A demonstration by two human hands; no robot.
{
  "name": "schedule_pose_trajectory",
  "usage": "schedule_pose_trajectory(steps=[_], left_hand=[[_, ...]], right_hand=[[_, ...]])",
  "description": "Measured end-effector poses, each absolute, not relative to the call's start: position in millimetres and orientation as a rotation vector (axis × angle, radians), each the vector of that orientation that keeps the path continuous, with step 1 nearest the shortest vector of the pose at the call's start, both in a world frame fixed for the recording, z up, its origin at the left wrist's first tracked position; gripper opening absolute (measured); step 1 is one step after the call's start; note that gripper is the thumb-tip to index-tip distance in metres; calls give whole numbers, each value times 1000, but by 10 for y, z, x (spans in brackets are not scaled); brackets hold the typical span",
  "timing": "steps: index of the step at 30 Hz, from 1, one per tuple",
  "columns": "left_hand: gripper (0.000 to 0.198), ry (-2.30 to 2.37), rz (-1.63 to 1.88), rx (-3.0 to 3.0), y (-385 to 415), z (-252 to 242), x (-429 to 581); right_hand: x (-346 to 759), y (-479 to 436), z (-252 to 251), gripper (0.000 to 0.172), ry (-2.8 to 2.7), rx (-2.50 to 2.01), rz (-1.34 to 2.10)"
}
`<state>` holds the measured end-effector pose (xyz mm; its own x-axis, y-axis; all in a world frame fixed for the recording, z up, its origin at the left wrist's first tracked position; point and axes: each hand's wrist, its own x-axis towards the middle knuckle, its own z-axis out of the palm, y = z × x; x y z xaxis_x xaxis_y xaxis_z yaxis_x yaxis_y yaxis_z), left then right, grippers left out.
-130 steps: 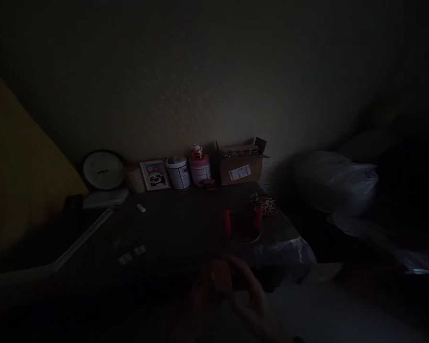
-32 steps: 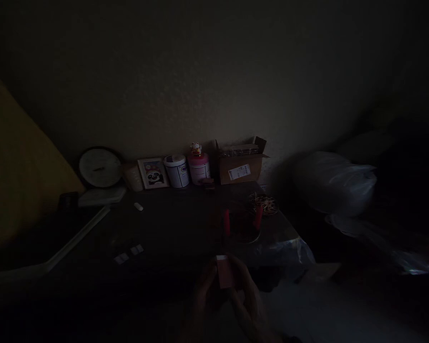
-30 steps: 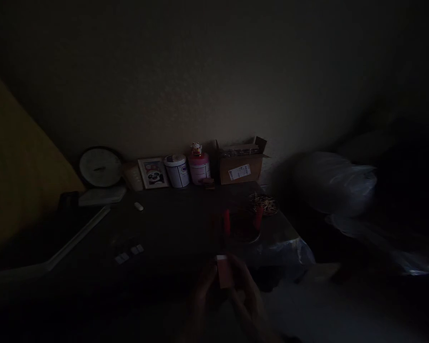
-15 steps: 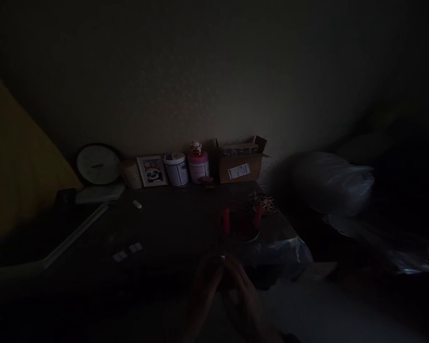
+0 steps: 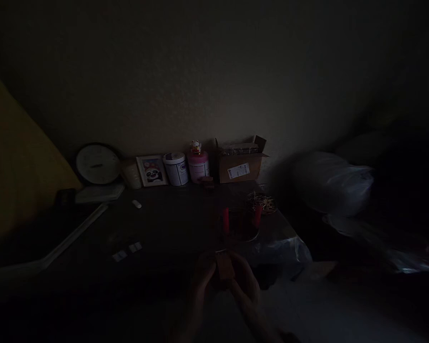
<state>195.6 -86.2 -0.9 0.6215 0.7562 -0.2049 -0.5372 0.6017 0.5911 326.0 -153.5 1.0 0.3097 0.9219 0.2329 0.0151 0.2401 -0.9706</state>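
Observation:
The room is very dark and little detail shows on my hands. My left hand and my right hand meet near the table's front edge. Between them is a small brown rectangular object with a pale strip along its far end; its exact kind is too dim to make out. The fingers of both hands close on its sides. Just beyond my hands lies a dark round tray, with a red upright cylinder and another red cylinder at its sides. Behind it is a heap of thin sticks.
Along the wall stand a fan-like round object, a framed panda picture, a white tub, a pink tub and an open cardboard box. Small white cards lie left. A plastic bag sits right.
My hands have parted slightly and turned, so the brown object's flat face now shows between them. Before, only a small bright bit showed at the fingertips. The things on the table stay put.

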Motion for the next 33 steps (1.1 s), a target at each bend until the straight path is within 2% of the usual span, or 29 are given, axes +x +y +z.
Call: schedule_pose_trajectory(steps=[15,20,25,27,30,33], left_hand=[[25,366,685,256,-853,-115,2090],[34,379,647,296,-880,-93,2092],[29,400,669,353,-850,-11,2118],[23,413,651,369,-841,29,2129],[20,440,612,398,-846,67,2150],[23,440,577,419,-873,100,2172]], right_hand=[[3169,-1574,60,38,-1092,-1234,708],[3160,-1591,38,41,-1116,-1343,654],[3345,-1570,167,49,-1232,-1249,842],[3460,-1550,174,44,-1235,-1226,859],[3613,-1517,102,25,-1235,-1302,684],[3689,-1485,27,21,-1310,-1405,512]])
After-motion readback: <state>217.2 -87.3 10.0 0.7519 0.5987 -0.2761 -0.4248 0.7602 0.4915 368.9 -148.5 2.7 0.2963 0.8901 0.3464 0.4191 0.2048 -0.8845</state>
